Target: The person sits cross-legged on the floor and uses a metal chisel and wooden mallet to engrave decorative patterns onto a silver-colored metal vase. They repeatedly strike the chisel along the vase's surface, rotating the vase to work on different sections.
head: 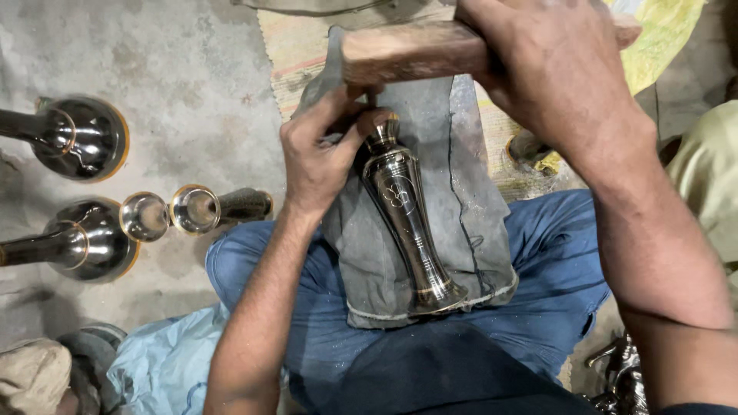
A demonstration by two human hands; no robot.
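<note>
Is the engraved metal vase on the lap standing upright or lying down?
Lying down: the metal vase rests lengthwise on the grey cloth, neck under the left hand, base toward the person.

No packages, labels, signs or screens show anywhere in view.

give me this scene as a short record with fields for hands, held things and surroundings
left hand: left hand grips the neck of a dark polished metal vase
right hand: right hand holds a brown wooden block above the vase's top
support: vase lies tilted on a grey cloth over blue-trousered legs
floor left: similar shiny metal vessels lie on grey concrete floor
</note>
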